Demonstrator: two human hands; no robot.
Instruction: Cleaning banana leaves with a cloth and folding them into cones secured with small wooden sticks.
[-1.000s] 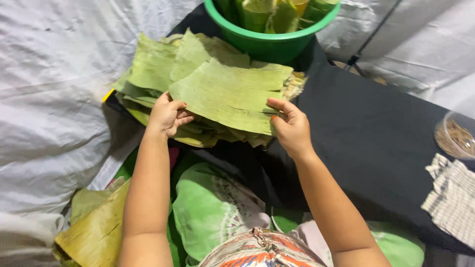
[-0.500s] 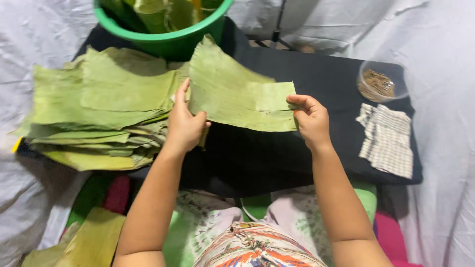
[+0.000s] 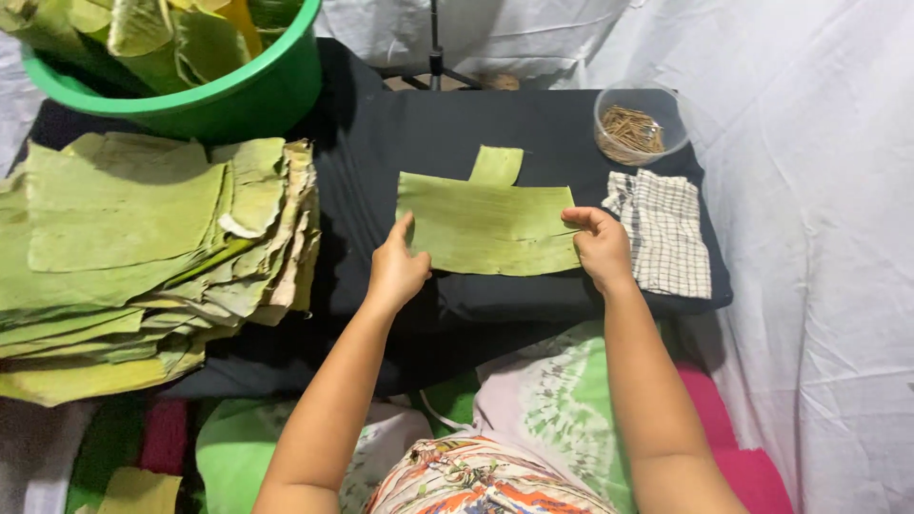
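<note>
Now | left hand and right hand pinch a leaf flat on the black table | leaf stack at left edge

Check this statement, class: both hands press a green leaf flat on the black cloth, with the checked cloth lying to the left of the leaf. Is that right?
Not quite. The head view shows the checked cloth lying to the right of the leaf, beside the right hand. The rest stands: the left hand and right hand hold the leaf flat on the black cloth.
</note>
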